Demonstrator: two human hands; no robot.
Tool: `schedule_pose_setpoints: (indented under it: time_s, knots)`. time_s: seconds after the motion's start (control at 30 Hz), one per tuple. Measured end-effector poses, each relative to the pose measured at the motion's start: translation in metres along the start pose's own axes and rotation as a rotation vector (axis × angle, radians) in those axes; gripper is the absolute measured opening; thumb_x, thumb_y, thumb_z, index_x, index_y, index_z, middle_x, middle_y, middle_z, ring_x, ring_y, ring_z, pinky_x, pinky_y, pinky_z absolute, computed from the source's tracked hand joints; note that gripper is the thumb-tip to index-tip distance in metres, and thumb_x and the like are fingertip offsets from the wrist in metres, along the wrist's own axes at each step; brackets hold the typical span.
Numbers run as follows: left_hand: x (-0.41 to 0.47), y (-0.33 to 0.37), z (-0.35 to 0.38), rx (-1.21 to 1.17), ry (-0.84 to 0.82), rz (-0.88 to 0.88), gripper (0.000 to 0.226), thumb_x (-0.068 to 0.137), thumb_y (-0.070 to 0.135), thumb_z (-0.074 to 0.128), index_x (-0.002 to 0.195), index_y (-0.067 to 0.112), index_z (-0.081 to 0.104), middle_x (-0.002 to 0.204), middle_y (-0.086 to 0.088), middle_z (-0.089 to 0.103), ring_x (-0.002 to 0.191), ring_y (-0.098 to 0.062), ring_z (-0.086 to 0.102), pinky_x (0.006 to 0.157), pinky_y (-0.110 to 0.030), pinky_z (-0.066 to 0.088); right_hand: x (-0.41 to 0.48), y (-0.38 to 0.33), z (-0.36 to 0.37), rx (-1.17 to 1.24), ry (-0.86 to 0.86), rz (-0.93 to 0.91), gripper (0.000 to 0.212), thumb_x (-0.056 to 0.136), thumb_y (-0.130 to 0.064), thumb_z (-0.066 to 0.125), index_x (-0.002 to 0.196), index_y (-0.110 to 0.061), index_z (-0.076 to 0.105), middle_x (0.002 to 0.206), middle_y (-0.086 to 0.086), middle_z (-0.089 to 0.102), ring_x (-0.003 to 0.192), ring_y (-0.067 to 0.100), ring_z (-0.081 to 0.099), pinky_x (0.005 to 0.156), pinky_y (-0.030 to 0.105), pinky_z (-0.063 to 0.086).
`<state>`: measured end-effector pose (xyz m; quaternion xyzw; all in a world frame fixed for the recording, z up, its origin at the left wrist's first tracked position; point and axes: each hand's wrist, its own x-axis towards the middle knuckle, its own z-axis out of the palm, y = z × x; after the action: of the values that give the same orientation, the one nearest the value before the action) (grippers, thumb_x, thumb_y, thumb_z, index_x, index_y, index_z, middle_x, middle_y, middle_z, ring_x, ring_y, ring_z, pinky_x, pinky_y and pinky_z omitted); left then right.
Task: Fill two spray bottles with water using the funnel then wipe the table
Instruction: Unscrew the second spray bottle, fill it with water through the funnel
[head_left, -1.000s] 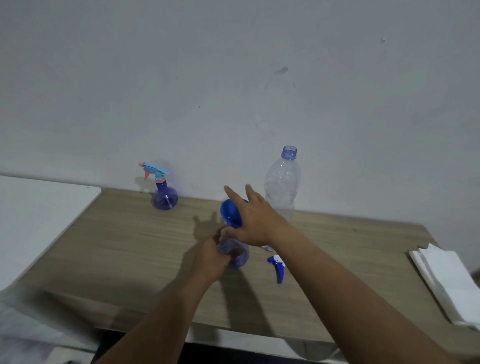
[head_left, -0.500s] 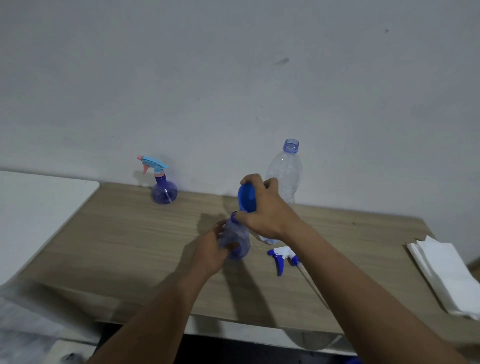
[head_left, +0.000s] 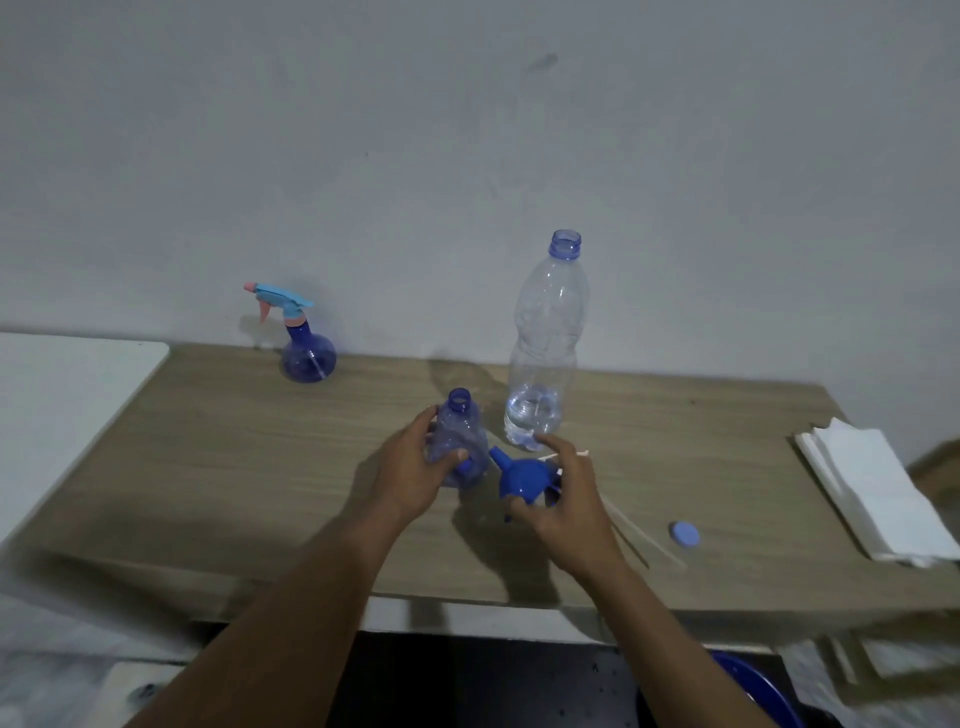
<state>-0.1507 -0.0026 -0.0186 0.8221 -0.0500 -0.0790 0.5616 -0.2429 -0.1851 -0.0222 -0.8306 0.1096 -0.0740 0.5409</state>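
While left hand grips spray bottle, right hand holds funnel (alongside).

A matt, wood-grain table; a clear, glossy plastic water bottle; an open spray bottle of translucent violet plastic; a smooth blue plastic funnel; white matt paper napkins.

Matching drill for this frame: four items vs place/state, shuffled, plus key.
Items
1. funnel
2. headless spray bottle
3. water bottle
4. bottle cap

Place or state
A. lying flat on the table, untouched
B. held by the left hand
C. tallest, a little water at the bottom
D. held by the right hand

Pairs: 1-D, 2-B, 3-C, 4-A
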Motion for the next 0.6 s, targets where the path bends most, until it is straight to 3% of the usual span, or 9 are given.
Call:
schedule_pose_setpoints:
  time_s: [0.1, 0.23, 0.33, 0.47, 0.6]
  knots:
    - [0.001, -0.003, 0.0, 0.013, -0.012, 0.019, 0.051, 0.086, 0.011, 0.073, 0.129, 0.028, 0.053, 0.11, 0.005, 0.064, 0.102, -0.012, 0.064, 0.071, -0.008, 0.046, -0.015, 0.031, 0.014, -0.104, -0.002, -0.003, 0.056, 0.07, -0.025, 0.086, 0.117, -0.034, 0.057, 0.118, -0.011, 0.05, 0.107, -0.004, 0.052, 0.086, 0.006, 0.04]
    - [0.001, -0.004, 0.0, 0.028, -0.016, 0.032, 0.048, 0.085, 0.011, 0.074, 0.124, 0.031, 0.053, 0.108, 0.008, 0.065, 0.1, -0.007, 0.062, 0.069, -0.005, 0.045, -0.031, 0.053, 0.025, -0.238, -0.081, 0.043, 0.056, 0.076, -0.042, 0.08, 0.123, -0.035, 0.049, 0.12, -0.015, 0.051, 0.104, 0.002, 0.051, 0.081, 0.012, 0.039]
    - [0.002, -0.006, -0.001, 0.045, -0.021, 0.041, 0.048, 0.085, 0.014, 0.074, 0.125, 0.032, 0.054, 0.107, 0.011, 0.064, 0.098, -0.002, 0.061, 0.072, -0.009, 0.044, -0.034, 0.058, 0.026, -0.339, -0.122, 0.032, 0.063, 0.081, -0.043, 0.075, 0.134, -0.031, 0.043, 0.126, -0.014, 0.048, 0.112, 0.005, 0.049, 0.084, 0.012, 0.037]
    - [0.002, -0.008, 0.0, 0.058, -0.006, 0.051, 0.046, 0.085, 0.017, 0.075, 0.117, 0.041, 0.053, 0.106, 0.016, 0.066, 0.099, -0.001, 0.062, 0.075, -0.011, 0.047, -0.032, 0.052, 0.018, -0.421, -0.156, 0.017, 0.07, 0.084, -0.045, 0.069, 0.143, -0.031, 0.036, 0.14, -0.01, 0.047, 0.123, 0.013, 0.052, 0.091, 0.026, 0.046]
    - [0.0, -0.005, 0.0, 0.099, 0.019, 0.073, 0.046, 0.083, 0.019, 0.077, 0.116, 0.042, 0.055, 0.099, 0.026, 0.064, 0.09, 0.014, 0.059, 0.067, -0.001, 0.042, -0.014, 0.036, 0.0, -0.446, 0.011, -0.17, 0.05, 0.088, -0.029, 0.06, 0.137, -0.024, 0.048, 0.132, -0.005, 0.054, 0.115, 0.018, 0.056, 0.084, 0.03, 0.05]
